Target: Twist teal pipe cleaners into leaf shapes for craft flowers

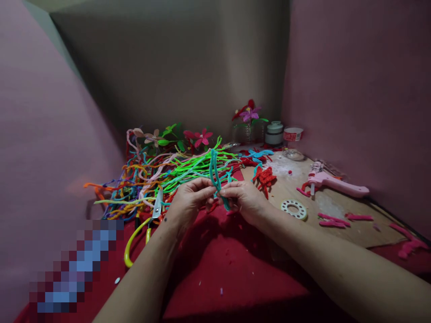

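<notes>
A teal fuzzy stem (pixel 214 168), bent into a narrow upright loop, is pinched between my two hands above the red cloth (pixel 215 273). My left hand (pixel 193 197) grips it from the left with thumb and fingers closed. From the right, my right hand (pixel 242 197) pinches its lower part, and the two hands nearly touch. Some of the teal stem shows below my right fingers. Just behind my hands lies a pile of green and many-coloured fuzzy stems (pixel 188 163).
Yellow-handled scissors (pixel 136 240) lie left of my left arm. Rightward, a cardboard sheet (pixel 357 233) holds a pink glue gun (pixel 340 181), a white holed disc (pixel 294 209) and red pieces (pixel 265 177). Fuzzy flowers (pixel 202 137), a jar (pixel 274 133) and a cup (pixel 292 134) stand behind.
</notes>
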